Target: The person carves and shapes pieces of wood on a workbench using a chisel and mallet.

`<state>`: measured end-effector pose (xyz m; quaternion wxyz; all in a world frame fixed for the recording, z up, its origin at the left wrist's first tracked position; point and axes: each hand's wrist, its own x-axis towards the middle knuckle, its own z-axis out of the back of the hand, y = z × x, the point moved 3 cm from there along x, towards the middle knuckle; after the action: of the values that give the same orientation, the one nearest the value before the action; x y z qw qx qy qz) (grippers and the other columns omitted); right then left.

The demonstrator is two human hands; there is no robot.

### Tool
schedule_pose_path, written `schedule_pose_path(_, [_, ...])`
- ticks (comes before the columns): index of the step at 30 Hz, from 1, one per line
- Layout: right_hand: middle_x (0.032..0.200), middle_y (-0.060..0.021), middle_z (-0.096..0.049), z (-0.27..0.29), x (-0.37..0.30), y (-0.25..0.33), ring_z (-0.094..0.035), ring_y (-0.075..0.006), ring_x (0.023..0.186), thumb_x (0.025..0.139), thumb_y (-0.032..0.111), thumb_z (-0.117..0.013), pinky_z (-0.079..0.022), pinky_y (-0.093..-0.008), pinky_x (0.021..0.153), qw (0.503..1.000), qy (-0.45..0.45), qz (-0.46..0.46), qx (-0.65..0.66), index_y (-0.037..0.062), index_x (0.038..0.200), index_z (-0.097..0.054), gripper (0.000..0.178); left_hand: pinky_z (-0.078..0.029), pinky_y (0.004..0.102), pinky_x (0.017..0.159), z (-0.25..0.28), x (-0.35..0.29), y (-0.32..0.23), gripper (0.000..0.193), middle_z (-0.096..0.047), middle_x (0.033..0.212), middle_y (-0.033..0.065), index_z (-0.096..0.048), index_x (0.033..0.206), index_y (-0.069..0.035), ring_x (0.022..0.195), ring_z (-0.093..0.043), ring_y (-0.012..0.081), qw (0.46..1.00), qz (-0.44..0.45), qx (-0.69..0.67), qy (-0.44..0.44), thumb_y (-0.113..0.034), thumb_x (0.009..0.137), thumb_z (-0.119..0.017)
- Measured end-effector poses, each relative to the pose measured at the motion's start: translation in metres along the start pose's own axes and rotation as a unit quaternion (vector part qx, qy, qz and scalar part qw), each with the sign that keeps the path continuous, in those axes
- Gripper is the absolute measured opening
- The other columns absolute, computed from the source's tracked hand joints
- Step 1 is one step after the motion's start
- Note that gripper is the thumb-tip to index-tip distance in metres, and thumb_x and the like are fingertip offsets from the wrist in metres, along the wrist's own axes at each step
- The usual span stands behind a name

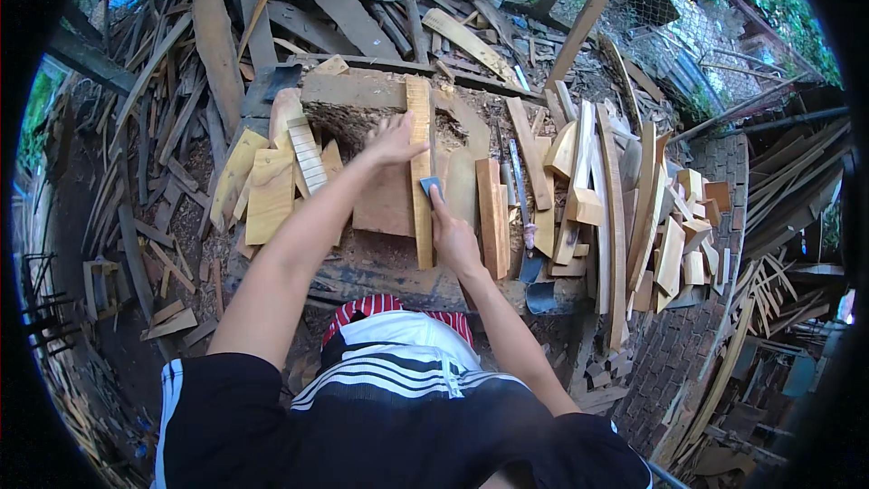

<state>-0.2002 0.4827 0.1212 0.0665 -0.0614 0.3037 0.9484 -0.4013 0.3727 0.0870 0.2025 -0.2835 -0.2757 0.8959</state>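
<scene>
Right hand nearest, fingers closed on a small blue-grey block, pressed to the long plank mid-workbench. Left hand flat, fingers spread, pinning the plank's far half. Block mostly hidden by fingers; chisel lies right, blade tip unclear.

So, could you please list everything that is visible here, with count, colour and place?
long wood strip: one, yellow-tan, lying lengthwise on the block, under both hands
small scraper piece: one, blue-grey, against the strip, in the right grip
work block: one, brown, weathered, centre
short wood planks: several, pale yellow, left of the strip
cut wood pieces: many, tan, piled at right
long-handled tool: one, dark blade, right of the strip
scrap boards: many, grey-brown, behind and left
brick paving: reddish, lower right
left hand: pressing on the strip
right hand: holding the scraper
</scene>
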Motion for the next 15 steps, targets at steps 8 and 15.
schedule_pose_path(8, [0.081, -0.0261, -0.061, 0.027, -0.056, -0.024, -0.061, -0.0435, 0.074, 0.095, 0.012, -0.050, -0.045, -0.0514, 0.066, 0.992, -0.079, -0.076, 0.057, 0.0181, 0.146, -0.033, 0.055, -0.033, 0.0477, 0.104, -0.009, -0.033, -0.039, 0.099, -0.046, 0.131, 0.0195, -0.026, 0.142, -0.002, 0.125, -0.041, 0.0326, 0.980, 0.088, 0.102, -0.144, -0.029, 0.065, -0.082])
schedule_pose_path(15, [0.095, -0.0286, -0.062, 0.032, -0.086, -0.055, -0.061, -0.0451, 0.080, 0.095, 0.010, -0.050, -0.046, -0.0498, 0.069, 0.978, -0.138, -0.109, 0.110, 0.0206, 0.144, -0.038, 0.052, -0.048, 0.0384, 0.093, 0.025, -0.013, -0.031, 0.097, -0.055, 0.121, 0.0058, -0.030, 0.146, -0.033, 0.113, -0.054, 0.0269, 0.871, -0.259, 0.413, 0.063, 0.003, 0.066, -0.072])
